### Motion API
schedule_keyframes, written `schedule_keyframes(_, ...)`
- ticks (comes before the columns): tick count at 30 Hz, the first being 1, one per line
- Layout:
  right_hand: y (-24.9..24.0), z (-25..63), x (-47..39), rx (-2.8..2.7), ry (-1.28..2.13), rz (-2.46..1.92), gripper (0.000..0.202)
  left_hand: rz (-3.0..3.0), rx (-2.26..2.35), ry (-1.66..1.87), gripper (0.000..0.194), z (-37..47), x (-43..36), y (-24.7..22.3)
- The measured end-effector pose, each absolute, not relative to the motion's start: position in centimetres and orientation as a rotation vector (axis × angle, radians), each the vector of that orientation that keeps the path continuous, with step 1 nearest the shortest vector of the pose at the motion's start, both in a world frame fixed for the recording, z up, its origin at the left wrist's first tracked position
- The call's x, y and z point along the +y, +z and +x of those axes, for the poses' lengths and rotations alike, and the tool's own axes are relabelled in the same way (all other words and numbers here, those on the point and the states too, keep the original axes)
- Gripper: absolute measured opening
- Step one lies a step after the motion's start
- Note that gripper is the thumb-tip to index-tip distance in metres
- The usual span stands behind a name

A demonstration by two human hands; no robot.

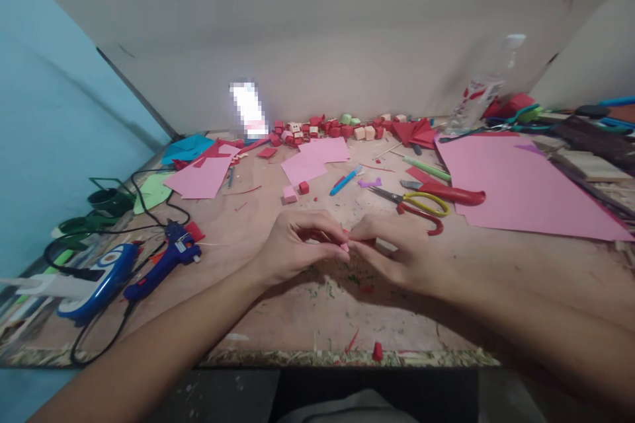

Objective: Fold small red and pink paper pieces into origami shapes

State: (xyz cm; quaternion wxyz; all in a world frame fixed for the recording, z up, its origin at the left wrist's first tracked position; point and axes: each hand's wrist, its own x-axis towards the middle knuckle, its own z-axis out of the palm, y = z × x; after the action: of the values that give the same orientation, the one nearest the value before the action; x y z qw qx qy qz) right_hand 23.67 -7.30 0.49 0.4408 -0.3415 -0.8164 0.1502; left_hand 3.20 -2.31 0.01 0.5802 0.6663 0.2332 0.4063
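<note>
My left hand [307,241] and my right hand [391,248] meet over the middle of the table. Both pinch a small piece of pink paper [344,247] between thumb and fingertips, and a bit of red shows at its top. My fingers cover most of it, so its shape is unclear. Just beyond my hands sit a pink paper cube [290,194] and a smaller red paper cube [304,188]. Scissors with yellow and red handles [426,201] lie open past my right hand, near a red-handled cutter knife [454,193]. A blue pen [346,180] lies farther back.
Many small folded paper pieces [337,129] line the back wall by a lit phone [249,109]. Pink sheets [516,192] cover the right side, near a plastic bottle [483,89]. A blue glue gun [171,261] and its cord lie left, beside a blue-white power strip [102,284].
</note>
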Motion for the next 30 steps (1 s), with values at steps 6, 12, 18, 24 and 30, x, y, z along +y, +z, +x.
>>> schedule_keyframes(6, 0.28, 23.41, -7.52, -2.014, 0.398, -0.961, 0.011, 1.560, 0.664, 0.999, 0.010, 3.42, -2.47, 0.03)
schedule_keyframes(12, 0.15, 23.02, -7.75, -1.981, 0.469, -0.947, 0.014, 1.448, 0.672, 0.960, 0.018, 3.46, -2.23, 0.07)
schedule_keyframes(18, 0.53, 23.14, -7.80, -1.955, 0.470, -0.988, 0.012, 1.380, 0.605, 0.905, 0.017, 3.18, -1.96, 0.06)
schedule_keyframes(24, 0.71, 23.52, -7.38, -2.002, 0.370, -0.948, 0.011, 1.484, 0.623, 0.956, 0.014, 3.13, -1.84, 0.25)
schedule_keyframes(30, 0.98, 23.65, -7.01, -1.969, 0.436, -0.993, 0.013, 1.402, 0.677, 0.942, 0.007, 3.33, -2.04, 0.48)
